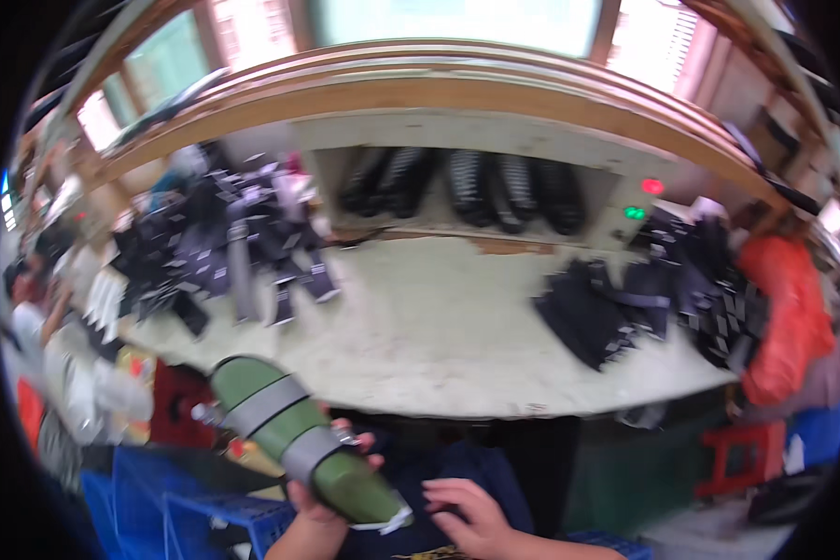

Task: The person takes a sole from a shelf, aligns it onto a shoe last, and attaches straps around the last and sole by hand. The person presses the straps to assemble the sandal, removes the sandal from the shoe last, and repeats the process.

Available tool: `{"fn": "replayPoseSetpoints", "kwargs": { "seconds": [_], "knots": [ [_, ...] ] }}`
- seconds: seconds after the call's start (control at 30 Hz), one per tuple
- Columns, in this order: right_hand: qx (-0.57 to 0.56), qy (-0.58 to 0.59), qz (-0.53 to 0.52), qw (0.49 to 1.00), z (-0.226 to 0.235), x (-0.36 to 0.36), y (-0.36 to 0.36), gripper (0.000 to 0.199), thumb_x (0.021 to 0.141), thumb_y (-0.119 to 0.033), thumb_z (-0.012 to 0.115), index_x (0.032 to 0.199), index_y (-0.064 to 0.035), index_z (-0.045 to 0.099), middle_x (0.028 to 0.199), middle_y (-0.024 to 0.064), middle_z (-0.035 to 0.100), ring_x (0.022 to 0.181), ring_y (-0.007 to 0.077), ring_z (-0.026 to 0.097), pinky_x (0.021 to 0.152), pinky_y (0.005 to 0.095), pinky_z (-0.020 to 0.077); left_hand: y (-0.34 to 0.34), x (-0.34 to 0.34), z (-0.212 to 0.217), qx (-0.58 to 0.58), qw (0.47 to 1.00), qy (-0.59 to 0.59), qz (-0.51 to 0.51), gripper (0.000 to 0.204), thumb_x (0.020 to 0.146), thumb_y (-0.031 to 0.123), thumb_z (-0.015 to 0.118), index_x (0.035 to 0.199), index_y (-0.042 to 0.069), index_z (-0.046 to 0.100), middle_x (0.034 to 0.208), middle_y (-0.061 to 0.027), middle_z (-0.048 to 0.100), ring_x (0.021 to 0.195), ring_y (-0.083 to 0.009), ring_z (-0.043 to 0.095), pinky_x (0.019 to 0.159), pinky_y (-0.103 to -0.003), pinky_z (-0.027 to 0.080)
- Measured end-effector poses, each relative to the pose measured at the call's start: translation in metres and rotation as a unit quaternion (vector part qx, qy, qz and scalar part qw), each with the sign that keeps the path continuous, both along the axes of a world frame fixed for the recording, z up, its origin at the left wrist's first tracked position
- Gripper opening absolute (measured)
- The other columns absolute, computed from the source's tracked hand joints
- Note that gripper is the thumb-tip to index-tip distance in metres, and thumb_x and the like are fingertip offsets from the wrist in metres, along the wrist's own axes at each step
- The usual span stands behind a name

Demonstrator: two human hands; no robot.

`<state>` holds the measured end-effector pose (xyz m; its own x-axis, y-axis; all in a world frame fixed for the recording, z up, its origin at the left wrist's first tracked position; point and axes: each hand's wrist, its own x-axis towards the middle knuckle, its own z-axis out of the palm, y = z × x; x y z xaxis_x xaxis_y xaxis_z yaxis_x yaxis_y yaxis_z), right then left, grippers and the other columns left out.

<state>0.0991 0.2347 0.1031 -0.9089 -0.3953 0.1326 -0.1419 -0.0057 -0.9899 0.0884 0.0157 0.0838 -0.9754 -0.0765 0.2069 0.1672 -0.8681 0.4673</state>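
Note:
A green shoe last (pixel 359 490) with two wide grey straps (pixel 269 405) across it slants over the near edge of the workbench. Its rounded end points up and left; a bit of white shows at its lower end. My left hand (pixel 313 504) grips it from beneath, thumb on one side and fingertips showing on the other. Something small and shiny sits by those fingertips, too blurred to name. To the right of the last's lower end is my right hand (pixel 476 523), fingers loosely bent and apart, holding nothing and not touching the last.
Piles of dark straps (pixel 238 238) lie on the pale workbench (pixel 420 327) at left, and more dark strap pieces (pixel 583 308) at right. Behind, a box (pixel 607 201) with red and green lights holds several black shoe-like items (pixel 471 187). Blue plastic seats (pixel 140 495) stand lower left.

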Motion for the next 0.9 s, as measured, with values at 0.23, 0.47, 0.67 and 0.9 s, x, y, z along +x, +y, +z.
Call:
{"fn": "replayPoseSetpoints", "kwargs": {
  "seconds": [0.23, 0.47, 0.67, 0.9],
  "knots": [
    [0.027, 0.329, 0.043, 0.943, 0.004, -0.024, -0.004, 0.025, 0.082, -0.005, 0.069, 0.107, -0.003, 0.069, 0.098, 0.0119, 0.07, 0.081, 0.029, 0.067, 0.066, 0.0384, 0.0509, 0.027, 0.021, 0.022, 0.131, 0.975, -0.018, -0.18, 0.091, 0.085, 0.05, 0.072, 0.153, 0.011, 0.026, 0.143, -0.0126, 0.044, 0.127, -0.0298, 0.048, 0.102, -0.05, 0.041],
    [0.001, 0.397, 0.017, 0.918, 0.009, -0.028, 0.01, 0.012, 0.08, -0.008, 0.07, 0.093, -0.0068, 0.072, 0.088, 0.0071, 0.071, 0.072, 0.0252, 0.067, 0.056, 0.0368, 0.0488, 0.024, 0.024, -0.003, 0.163, 0.967, -0.085, -0.178, 0.111, 0.075, 0.056, 0.079, 0.154, 0.005, 0.021, 0.147, -0.0153, 0.041, 0.13, -0.0363, 0.047, 0.109, -0.054, 0.038],
    [-0.023, 0.305, 0.062, 0.95, 0.003, -0.022, 0.007, 0.01, 0.076, -0.013, 0.073, 0.077, -0.0089, 0.064, 0.073, 0.0062, 0.063, 0.063, 0.0282, 0.061, 0.054, 0.0384, 0.0467, 0.018, 0.03, 0.002, 0.085, 0.977, -0.155, -0.121, 0.112, 0.074, 0.058, 0.078, 0.154, 0.003, 0.021, 0.147, -0.0162, 0.042, 0.131, -0.0367, 0.047, 0.109, -0.052, 0.039],
    [-0.084, 0.059, 0.206, 0.973, -0.002, -0.018, 0.011, 0.022, 0.071, -0.019, 0.077, 0.075, -0.0067, 0.059, 0.073, 0.0105, 0.059, 0.065, 0.0301, 0.06, 0.058, 0.0385, 0.0472, -0.016, 0.028, 0.004, -0.061, 0.993, -0.081, -0.06, 0.099, 0.081, 0.056, 0.072, 0.151, 0.002, 0.027, 0.148, -0.0179, 0.042, 0.133, -0.0351, 0.045, 0.111, -0.049, 0.038]
  ]
}}
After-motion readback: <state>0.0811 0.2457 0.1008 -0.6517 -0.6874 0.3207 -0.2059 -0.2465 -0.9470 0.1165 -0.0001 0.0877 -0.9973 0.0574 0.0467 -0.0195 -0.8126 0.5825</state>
